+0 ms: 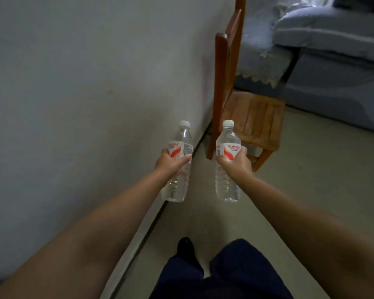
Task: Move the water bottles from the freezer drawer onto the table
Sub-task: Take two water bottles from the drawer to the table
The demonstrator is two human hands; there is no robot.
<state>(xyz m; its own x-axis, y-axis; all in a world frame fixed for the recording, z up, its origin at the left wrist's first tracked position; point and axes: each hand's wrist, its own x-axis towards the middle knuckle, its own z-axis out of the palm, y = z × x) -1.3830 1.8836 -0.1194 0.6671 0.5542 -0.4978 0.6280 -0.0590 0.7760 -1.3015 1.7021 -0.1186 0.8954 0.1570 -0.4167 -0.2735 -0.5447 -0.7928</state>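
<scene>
I hold two clear plastic water bottles with white caps and red-and-white labels, both upright out in front of me above the floor. My left hand (171, 161) is wrapped around the middle of the left bottle (180, 143), close to the wall. My right hand (235, 161) grips the middle of the right bottle (227, 182), in front of a wooden chair. The bottles are apart, about a hand's width between them. Neither a freezer drawer nor a table shows in this view.
A grey wall (84, 93) runs along my left side down to the floor. A brown wooden chair (253, 117) stands against it just ahead. A grey sofa (333, 61) with a lace-edged cover fills the upper right. My legs in dark trousers are below.
</scene>
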